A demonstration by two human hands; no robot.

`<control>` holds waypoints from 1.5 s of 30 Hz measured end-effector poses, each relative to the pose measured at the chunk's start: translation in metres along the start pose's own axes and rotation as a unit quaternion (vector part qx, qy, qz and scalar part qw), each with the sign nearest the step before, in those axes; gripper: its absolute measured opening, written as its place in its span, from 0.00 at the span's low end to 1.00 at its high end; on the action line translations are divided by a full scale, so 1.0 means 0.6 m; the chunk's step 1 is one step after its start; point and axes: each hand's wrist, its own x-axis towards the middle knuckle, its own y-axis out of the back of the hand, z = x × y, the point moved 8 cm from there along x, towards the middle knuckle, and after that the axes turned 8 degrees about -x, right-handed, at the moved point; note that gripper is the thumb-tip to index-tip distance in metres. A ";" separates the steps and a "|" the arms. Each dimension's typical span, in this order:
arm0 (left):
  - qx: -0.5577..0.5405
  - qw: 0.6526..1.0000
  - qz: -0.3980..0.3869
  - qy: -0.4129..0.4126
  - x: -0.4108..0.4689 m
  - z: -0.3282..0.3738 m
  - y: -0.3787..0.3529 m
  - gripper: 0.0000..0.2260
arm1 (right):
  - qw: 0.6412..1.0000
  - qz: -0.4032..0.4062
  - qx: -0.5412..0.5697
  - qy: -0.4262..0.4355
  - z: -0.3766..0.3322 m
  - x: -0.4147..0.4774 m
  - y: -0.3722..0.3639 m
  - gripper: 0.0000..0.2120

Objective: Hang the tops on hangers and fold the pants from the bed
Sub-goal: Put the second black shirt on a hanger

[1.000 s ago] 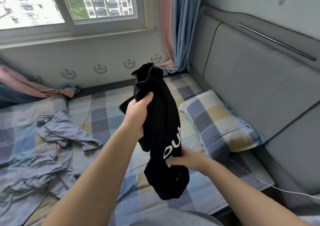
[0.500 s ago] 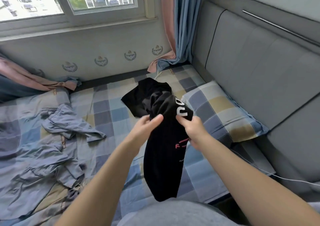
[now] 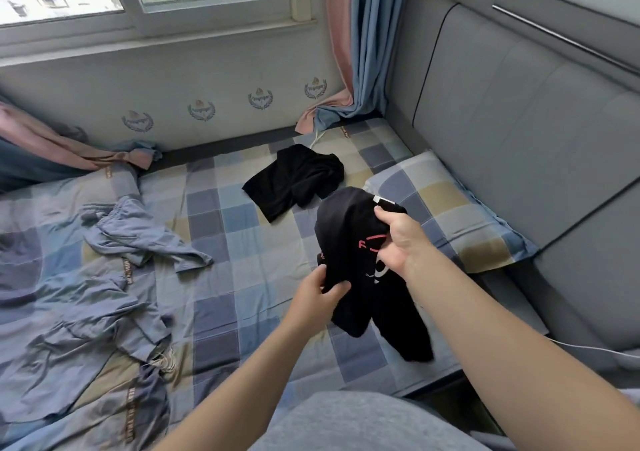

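A black printed garment (image 3: pixel 346 236) is being held up in the air above the checked bed sheet (image 3: pixel 235 242), just in front of the checked pillow (image 3: pixel 460 215). It is being gripped by both hands. A bunch of cloth near the top, close below a white label (image 3: pixel 382 202), is being clutched by the right hand (image 3: pixel 398 242) with its fingers curled round it. A fold lower down is being pinched between thumb and fingers by the left hand (image 3: pixel 317 300). The rest of the fabric is being left to hang in a loose tail below the hands, clear of the sheet. Whether it is a top or a pair of pants cannot be told while it is being held so crumpled.

The cloth is being judged as light, thin and entirely limp: no shape is being kept on its own, and every unsupported part is drooping. A firm grasp is not being called for, but well-placed ones are. It is probably best taken at two matching points along one edge, the shoulders or the waistband, so that it can be shaken flat.

A second black garment (image 3: pixel 294 180) is lying spread on the sheet further back, and blue-grey clothes (image 3: pixel 138 239) are lying rumpled to the left.
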 end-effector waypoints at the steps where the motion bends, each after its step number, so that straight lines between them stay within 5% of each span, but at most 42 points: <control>1: 0.001 1.000 0.025 -0.016 0.001 0.004 0.002 0.05 | 1.000 -0.006 0.011 0.004 -0.005 -0.002 -0.002 0.16; 4: -0.003 0.995 0.096 -0.039 0.004 0.022 0.022 0.09 | 0.999 -0.033 0.025 0.029 -0.023 -0.005 0.003 0.18; 9: -0.125 0.980 0.153 0.002 0.017 0.053 0.078 0.12 | 0.937 -0.182 -0.296 0.045 0.013 -0.040 -0.004 0.21; 13: -0.249 0.944 0.191 0.098 0.022 0.036 0.103 0.14 | 0.869 -0.235 -0.435 0.002 0.125 -0.066 0.005 0.45; 16: -0.334 0.904 0.214 0.159 0.011 0.014 0.106 0.12 | 0.848 -0.262 -0.460 -0.023 0.208 -0.076 0.002 0.30; 20: -0.387 0.881 0.217 0.167 0.008 0.016 0.120 0.12 | 0.852 -0.176 -0.492 0.043 0.223 -0.035 0.010 0.05; 24: -0.403 0.872 0.240 0.138 0.005 0.023 0.175 0.15 | 0.845 -0.079 -0.517 0.112 0.151 0.001 0.033 0.16; 28: -0.436 0.830 0.320 0.135 -0.014 0.010 0.233 0.12 | 0.915 -0.008 -0.381 0.131 0.032 0.001 0.049 0.18; 31: -0.496 0.798 0.310 0.142 -0.017 0.006 0.226 0.11 | 0.901 -0.027 -0.391 0.188 -0.045 -0.021 0.031 0.17; 35: -0.505 0.822 0.205 0.164 -0.014 0.034 0.151 0.14 | 0.837 -0.149 -0.501 0.162 0.023 -0.055 -0.030 0.08; 38: -0.378 0.909 0.101 0.146 -0.013 0.070 0.111 0.13 | 0.836 -0.210 -0.486 0.142 0.085 -0.062 -0.062 0.23; 41: -0.231 0.967 0.077 0.078 -0.018 0.105 0.111 0.13 | 0.852 -0.201 -0.457 0.160 0.098 -0.046 -0.069 0.23; 44: -0.191 0.977 0.095 0.012 -0.018 0.134 0.124 0.08 | 0.822 -0.141 -0.514 0.201 0.095 -0.038 -0.063 0.00; 45: -0.203 0.974 0.105 0.000 -0.017 0.139 0.131 0.07 | 0.807 -0.126 -0.533 0.221 0.091 -0.038 -0.060 0.07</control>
